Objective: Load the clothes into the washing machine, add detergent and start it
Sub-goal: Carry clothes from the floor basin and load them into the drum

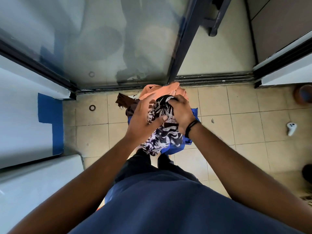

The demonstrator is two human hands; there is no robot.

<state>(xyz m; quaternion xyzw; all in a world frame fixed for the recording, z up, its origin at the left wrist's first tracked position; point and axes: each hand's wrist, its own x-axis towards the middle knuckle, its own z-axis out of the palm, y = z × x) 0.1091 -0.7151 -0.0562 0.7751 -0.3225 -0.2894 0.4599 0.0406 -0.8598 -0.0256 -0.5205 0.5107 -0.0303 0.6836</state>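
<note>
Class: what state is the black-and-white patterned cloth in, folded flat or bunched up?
Bunched up: the patterned cloth hangs crumpled, gripped by the left hand and right hand.

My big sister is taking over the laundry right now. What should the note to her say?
Left hand: grips the black-and-white patterned cloth.
Right hand: grips the same cloth from the other side.
Clothes: the orange, brown and blue pieces are bunched with it, above the tiled floor.
Done: clothes gathered.
Left: load the machine, add detergent, start it. No drum or detergent in view.
</note>
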